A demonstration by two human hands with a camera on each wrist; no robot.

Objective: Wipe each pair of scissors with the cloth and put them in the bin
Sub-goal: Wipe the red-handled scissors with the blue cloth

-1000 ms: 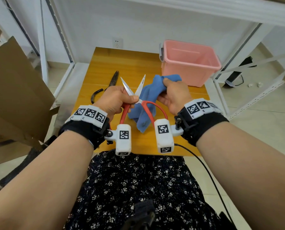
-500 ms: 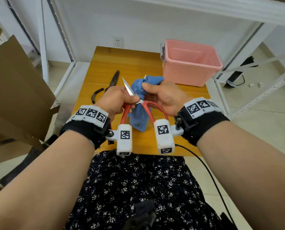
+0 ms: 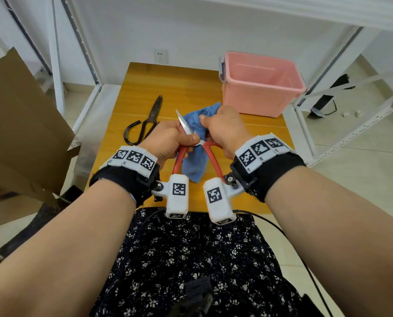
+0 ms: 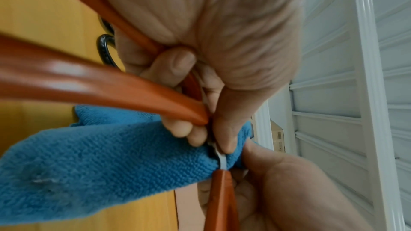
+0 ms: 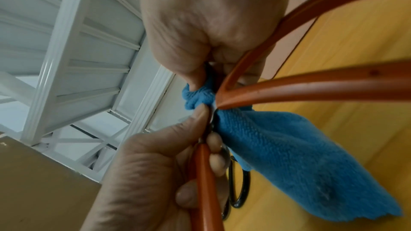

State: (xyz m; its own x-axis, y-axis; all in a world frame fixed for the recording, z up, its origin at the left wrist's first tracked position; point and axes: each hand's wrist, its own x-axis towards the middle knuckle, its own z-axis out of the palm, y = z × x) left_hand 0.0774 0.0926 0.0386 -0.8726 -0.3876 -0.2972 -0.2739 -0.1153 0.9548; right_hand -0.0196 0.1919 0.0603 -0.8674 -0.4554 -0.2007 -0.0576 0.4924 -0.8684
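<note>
Red-handled scissors (image 3: 186, 130) stand spread above the wooden table (image 3: 191, 88). My left hand (image 3: 168, 140) grips them near the pivot, thumb on the metal, fingers round one red handle (image 4: 89, 83). My right hand (image 3: 223, 128) pinches the blue cloth (image 3: 194, 161) around the other blade near the pivot, so that blade is hidden. The cloth's tail hangs down between the handles (image 5: 300, 164). The bare blade points up and away. A black pair of scissors (image 3: 145, 123) lies on the table to the left. The pink bin (image 3: 259, 83) stands at the back right.
A large cardboard sheet (image 3: 19, 124) leans at the left. White metal shelving (image 3: 328, 92) frames the table on both sides and behind. A cable (image 3: 282, 229) runs from my right wrist camera across my lap.
My right hand has slid with the cloth down the right blade from near its tip toward the pivot; that blade is now covered. The left hand has kept its hold.
</note>
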